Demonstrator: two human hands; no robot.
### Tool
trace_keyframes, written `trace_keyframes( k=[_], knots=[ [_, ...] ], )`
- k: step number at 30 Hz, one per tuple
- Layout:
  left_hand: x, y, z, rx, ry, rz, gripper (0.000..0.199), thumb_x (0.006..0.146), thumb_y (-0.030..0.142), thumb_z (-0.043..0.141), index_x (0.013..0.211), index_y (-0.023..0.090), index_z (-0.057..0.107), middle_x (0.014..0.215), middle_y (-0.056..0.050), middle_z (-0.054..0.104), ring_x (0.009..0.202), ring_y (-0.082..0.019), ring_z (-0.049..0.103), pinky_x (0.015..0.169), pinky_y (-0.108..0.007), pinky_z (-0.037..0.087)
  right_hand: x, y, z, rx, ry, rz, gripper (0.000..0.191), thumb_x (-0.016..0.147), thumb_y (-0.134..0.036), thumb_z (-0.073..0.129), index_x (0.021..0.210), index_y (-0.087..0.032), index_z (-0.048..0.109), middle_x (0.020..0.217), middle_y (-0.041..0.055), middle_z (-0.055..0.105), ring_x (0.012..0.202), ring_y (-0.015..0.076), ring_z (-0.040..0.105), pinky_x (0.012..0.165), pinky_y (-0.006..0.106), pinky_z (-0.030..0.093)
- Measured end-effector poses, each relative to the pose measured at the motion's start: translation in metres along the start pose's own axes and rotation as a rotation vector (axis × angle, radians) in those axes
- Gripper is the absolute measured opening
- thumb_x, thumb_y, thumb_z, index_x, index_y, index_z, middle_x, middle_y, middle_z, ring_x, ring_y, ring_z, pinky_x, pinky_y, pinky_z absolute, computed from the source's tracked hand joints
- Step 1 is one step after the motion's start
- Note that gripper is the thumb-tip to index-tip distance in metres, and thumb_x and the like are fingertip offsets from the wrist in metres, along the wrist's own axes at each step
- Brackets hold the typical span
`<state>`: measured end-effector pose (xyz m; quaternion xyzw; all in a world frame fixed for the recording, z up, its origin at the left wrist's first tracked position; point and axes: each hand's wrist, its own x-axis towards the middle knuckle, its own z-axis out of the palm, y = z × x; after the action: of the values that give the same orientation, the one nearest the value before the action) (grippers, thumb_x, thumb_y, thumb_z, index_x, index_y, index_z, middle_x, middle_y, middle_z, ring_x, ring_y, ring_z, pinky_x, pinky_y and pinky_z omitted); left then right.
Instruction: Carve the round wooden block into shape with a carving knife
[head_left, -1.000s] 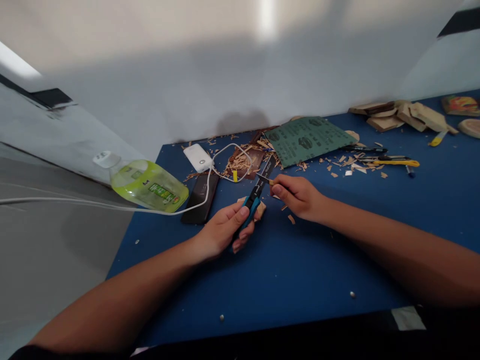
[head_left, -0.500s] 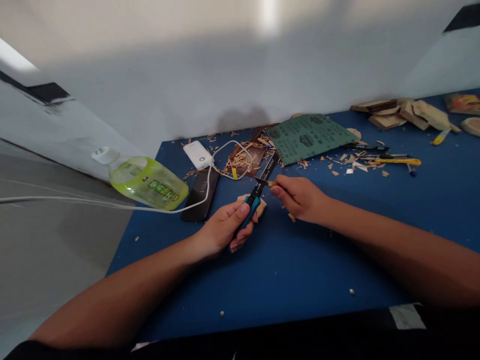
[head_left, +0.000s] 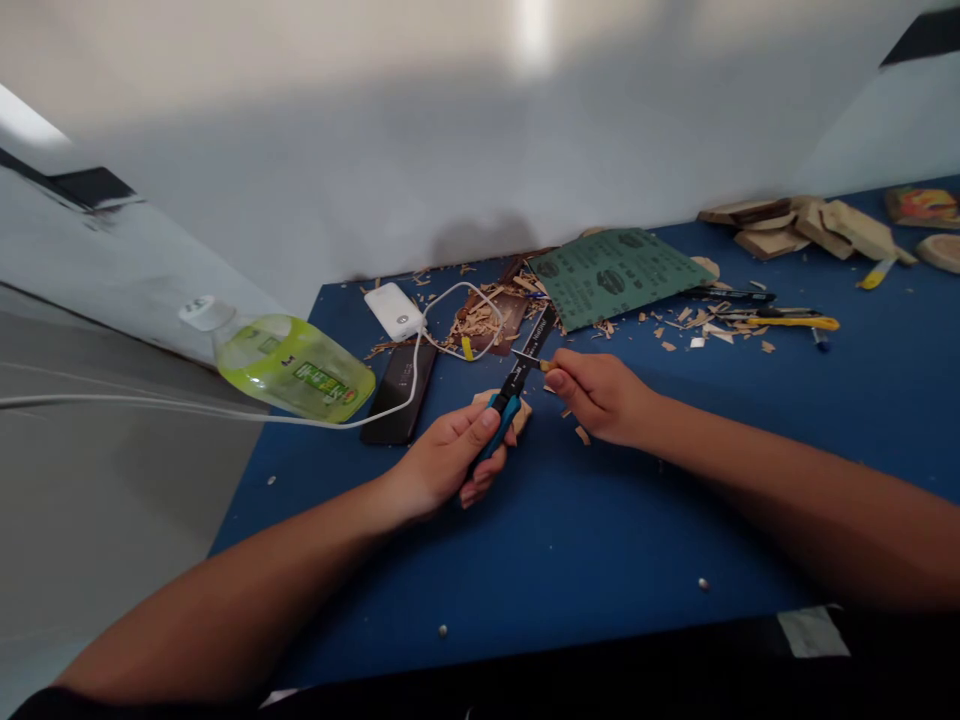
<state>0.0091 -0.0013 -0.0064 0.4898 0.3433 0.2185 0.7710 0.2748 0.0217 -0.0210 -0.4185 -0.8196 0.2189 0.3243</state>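
My left hand (head_left: 465, 455) is closed round the blue and black handle of a tool (head_left: 507, 405), whose dark, lettered blade points up and away to the right. Between finger and thumb of my right hand (head_left: 600, 395) is a small knife (head_left: 546, 366) with a wooden-coloured handle. Its thin blade lies across the dark blade, seemingly touching it. Under and beside my left hand sits a pale piece of wood (head_left: 523, 420), partly hidden by the fingers.
Beyond my hands lie wood shavings (head_left: 480, 318), green sandpaper (head_left: 619, 275), a white power bank (head_left: 394, 311) with a cable and a dark phone (head_left: 399, 395). A yellow-green bottle (head_left: 296, 365) is at left. Rightward are a yellow cutter (head_left: 795, 320) and wood pieces (head_left: 832, 228).
The small knife in my right hand has shifted slightly and its blade now catches more light. The view has moved a little; my left hand keeps its hold.
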Motion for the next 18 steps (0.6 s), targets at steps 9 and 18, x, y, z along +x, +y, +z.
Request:
trace_keyframes(
  k=[9,18],
  knots=[
    [-0.015,0.012,-0.004,-0.117,-0.08,0.08,0.046,0.103,0.066,0.056,0.1,0.02,0.058,0.054,0.009,0.046,0.035,-0.006,0.031,0.035,-0.016,0.036,0.007,0.011,0.003,-0.05,-0.081,0.074,0.042,0.114,-0.055,0.032,0.086,-0.025,0.043,0.068,-0.0025,0.051,0.061,0.0154,0.047,0.061,0.031,0.03],
    [-0.005,0.005,0.001,-0.024,-0.006,-0.003,0.043,0.105,0.062,0.056,0.099,0.019,0.058,0.056,0.008,0.048,0.036,-0.006,0.035,0.034,-0.015,0.038,0.0,-0.008,-0.004,0.055,-0.038,-0.019,0.041,0.114,-0.055,0.034,0.085,-0.025,0.041,0.068,-0.0035,0.048,0.06,0.0148,0.045,0.061,0.03,0.028]
  ],
)
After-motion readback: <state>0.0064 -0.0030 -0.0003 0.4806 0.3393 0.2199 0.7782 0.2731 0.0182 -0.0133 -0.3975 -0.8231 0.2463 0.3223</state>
